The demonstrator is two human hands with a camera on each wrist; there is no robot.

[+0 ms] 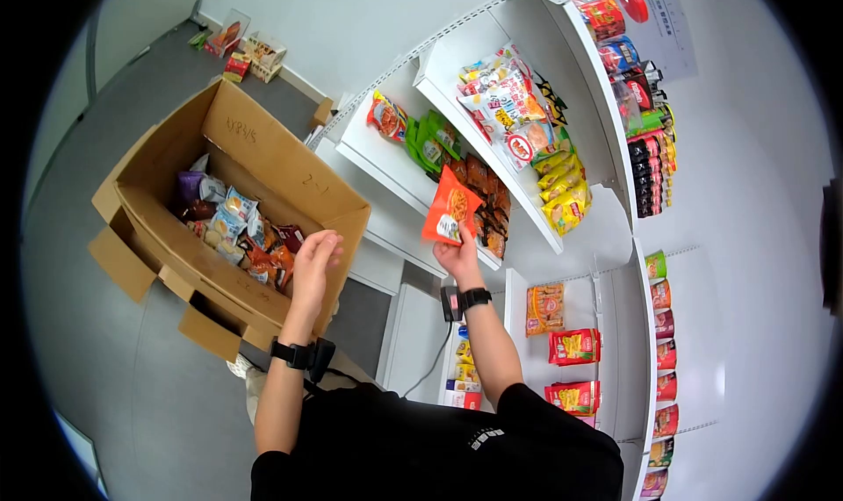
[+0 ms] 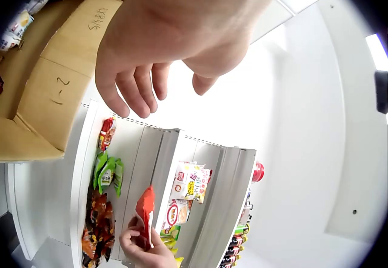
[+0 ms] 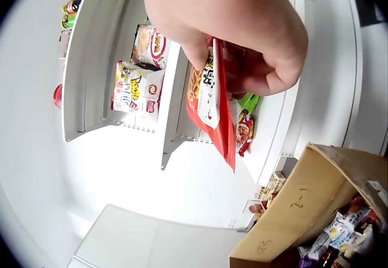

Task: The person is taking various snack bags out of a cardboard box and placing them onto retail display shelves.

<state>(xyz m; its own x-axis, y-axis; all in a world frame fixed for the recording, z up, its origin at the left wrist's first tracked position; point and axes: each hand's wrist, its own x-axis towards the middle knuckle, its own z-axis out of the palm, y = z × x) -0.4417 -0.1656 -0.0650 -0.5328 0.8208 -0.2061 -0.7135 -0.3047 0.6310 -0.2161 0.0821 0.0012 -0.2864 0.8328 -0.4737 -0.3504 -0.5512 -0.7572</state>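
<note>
My right hand pinches a red snack bag by its lower end, thumb on the printed face, in front of the shelves. The right wrist view shows the thumb on one side of the bag and the fingers behind it. Behind the bag, dark brown-orange packets and green packets lie on the lower shelf. My left hand is beside the cardboard box's right wall, holding nothing; its fingers hang loosely bent in the left wrist view.
The open cardboard box contains many assorted snack packets. White and yellow bags stand on the shelf above. Drink bottles line a higher shelf. Red packets sit on shelves at right. Small boxes lie on the floor by the wall.
</note>
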